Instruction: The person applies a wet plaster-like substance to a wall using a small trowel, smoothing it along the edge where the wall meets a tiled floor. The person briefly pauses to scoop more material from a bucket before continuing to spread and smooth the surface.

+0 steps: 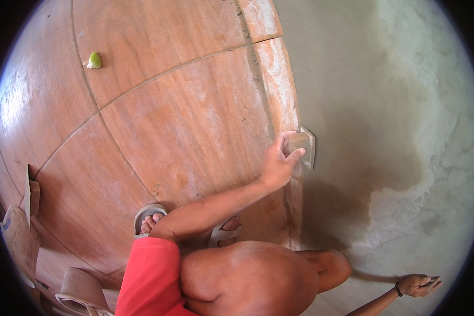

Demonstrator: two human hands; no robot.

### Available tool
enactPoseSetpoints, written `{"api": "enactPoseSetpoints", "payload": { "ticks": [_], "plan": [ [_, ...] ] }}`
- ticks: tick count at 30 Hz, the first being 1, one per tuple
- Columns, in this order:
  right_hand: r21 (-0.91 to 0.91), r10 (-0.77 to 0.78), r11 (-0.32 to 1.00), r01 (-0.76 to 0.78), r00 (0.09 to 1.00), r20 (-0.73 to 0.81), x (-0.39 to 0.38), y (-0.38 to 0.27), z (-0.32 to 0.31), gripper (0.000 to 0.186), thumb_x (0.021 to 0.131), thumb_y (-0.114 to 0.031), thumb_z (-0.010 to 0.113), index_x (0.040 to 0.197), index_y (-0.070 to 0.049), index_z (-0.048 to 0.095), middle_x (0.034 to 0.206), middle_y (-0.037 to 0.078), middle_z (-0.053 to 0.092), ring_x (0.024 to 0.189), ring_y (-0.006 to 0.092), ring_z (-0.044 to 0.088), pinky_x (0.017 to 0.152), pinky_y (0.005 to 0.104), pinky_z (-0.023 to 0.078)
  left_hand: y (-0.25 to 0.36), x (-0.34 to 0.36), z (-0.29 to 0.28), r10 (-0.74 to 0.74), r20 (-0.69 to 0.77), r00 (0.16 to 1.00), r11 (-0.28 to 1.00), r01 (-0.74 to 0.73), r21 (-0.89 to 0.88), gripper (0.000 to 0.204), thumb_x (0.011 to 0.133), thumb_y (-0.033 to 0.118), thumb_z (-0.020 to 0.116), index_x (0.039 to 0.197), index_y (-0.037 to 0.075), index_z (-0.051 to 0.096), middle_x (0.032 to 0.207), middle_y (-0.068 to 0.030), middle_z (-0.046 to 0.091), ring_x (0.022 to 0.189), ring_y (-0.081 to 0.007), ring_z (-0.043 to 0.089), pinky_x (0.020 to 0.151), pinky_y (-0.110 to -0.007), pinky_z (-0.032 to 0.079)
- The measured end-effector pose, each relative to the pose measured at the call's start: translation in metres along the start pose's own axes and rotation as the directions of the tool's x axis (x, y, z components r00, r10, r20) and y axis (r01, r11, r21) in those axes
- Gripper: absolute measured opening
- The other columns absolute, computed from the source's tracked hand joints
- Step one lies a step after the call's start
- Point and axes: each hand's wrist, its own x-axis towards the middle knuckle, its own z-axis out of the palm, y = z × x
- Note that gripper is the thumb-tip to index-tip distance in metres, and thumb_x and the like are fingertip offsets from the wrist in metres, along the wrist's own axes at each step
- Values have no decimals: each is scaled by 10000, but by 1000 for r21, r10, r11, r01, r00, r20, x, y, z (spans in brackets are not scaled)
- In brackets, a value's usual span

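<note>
My left hand (280,163) is closed around a small, flat hand float (310,149) with a blocky handle. The float lies against the narrow skirting strip (280,89), where the reddish-brown tiles meet the wet grey cement surface (347,100). Its thumb rests on the near side of the block, and the fingers curl over the far side. At the lower right, my right hand (418,285), with a dark band at the wrist, is stretched over the cement. Its fingers extend outward, with dark smears at the tips, and hold nothing I can see. Whether it touches the surface I cannot tell.
Wood-patterned tiles (179,121) spread to the left, with a small green scrap (95,60) on them. A board with a block handle (32,196), a dirty container (20,239) and a grey bucket (80,287) stand at the lower left. My bent knee (253,279) and sandalled foot (150,221) are close below.
</note>
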Motion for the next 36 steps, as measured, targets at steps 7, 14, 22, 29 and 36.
{"api": "enactPoseSetpoints", "payload": {
  "ticks": [7,14,22,29,36],
  "plan": [
    [10,20,1000,-20,1000,12,0,-1,1,325,1003,-170,490,1216,34,626,1356,204,514,1237,323,523,991,396,520,42,-68,67,92,425,900,928,-232,290,534,894,162,684,1352,37,440,1148,-174,615,999,-181,628,837,-330,519],
    [1,-36,999,36,999,-23,-1,8,-1,350,1010,-218,490,1209,29,637,1327,201,548,1223,326,538,1008,410,486,24,-31,9,-153,118,981,981,136,136,458,930,46,613,1341,7,414,1177,-138,608,1050,-167,605,885,-303,523],
    [17,-15,1000,15,1000,-9,1,-4,1,347,1016,-214,495,1218,39,621,1338,204,533,1229,330,529,1021,405,491,27,17,-3,79,-32,996,993,-76,92,416,914,8,629,1284,-39,446,1157,-124,617,1046,-163,607,895,-285,523],
    [-52,17,999,-16,1000,14,2,-8,-2,333,1006,-186,495,1227,27,624,1350,200,533,1250,339,512,1032,414,475,54,-52,63,119,432,894,900,-281,332,501,891,159,679,1319,18,460,1108,-154,631,952,-230,638,785,-356,525],
    [14,32,999,-32,999,12,-2,0,-2,330,1004,-170,495,1233,36,613,1356,201,516,1240,325,522,1022,395,502,40,-15,11,-131,132,983,967,97,236,472,923,68,630,1341,0,422,1174,-139,620,1027,-179,619,859,-306,531]
  ]
}}
